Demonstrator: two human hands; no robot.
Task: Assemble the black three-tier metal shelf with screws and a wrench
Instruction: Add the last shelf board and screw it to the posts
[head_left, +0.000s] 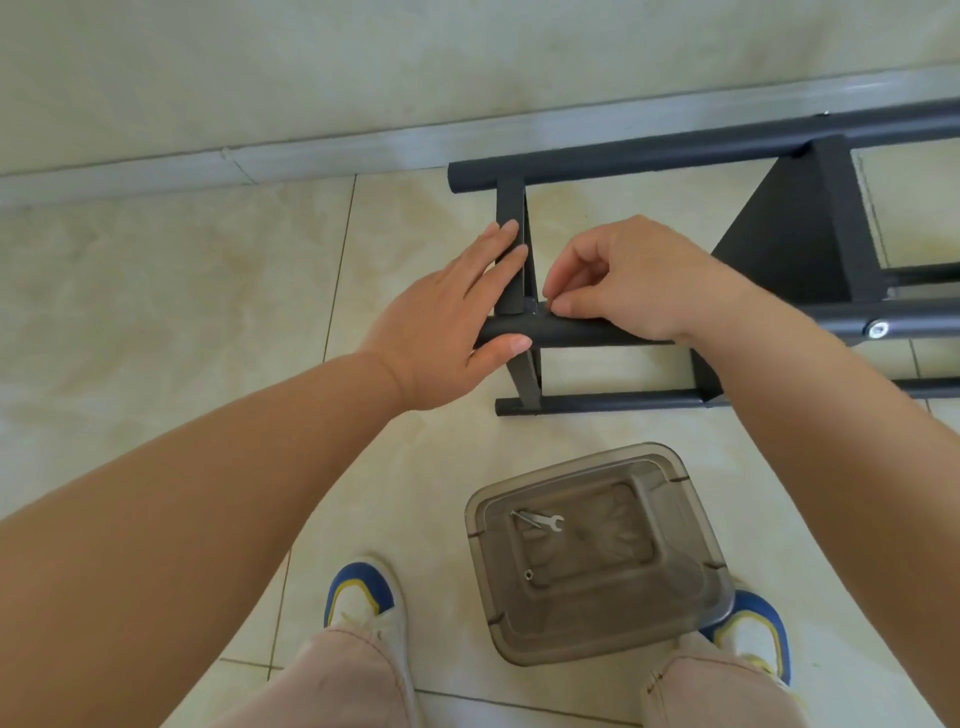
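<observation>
- While the black shelf frame (675, 150) lies on its side on the tiled floor (156, 291), it fills the region from the centre of the view out toward 2 and 3 o'clock, its long tubes running left to right.
- Left hand (447, 317): fingers straight and laid flat along a short upright bar (511, 208) of the frame, thumb pressed against the near horizontal tube (571, 332) just below the joint; nothing is enclosed by this grip.
- Right hand (634, 280): fingers curled, thumb and forefinger tips pinched together at the joint where the upright bar meets the near tube, at the centre of the view. Whatever is pinched there is too small to identify.
- Silver bolt head (878, 329): seated in the near tube, at 3 o'clock from the right hand.
- Flat black panel (779, 244): part of the frame, at 2 o'clock from the right wrist.
- Clear plastic container (597, 556): on the floor at 6 o'clock from the hands, between the person's two shoes.
- Small wrench (545, 521): lying on the container, toward its far left part; a small silver ring-like piece (528, 574) lies nearer, apart from the wrench.
- Shoes: white with blue and yellow, left shoe (363, 597) at 7 o'clock, right shoe (753, 623) at 5 o'clock, the latter partly hidden by the container.
</observation>
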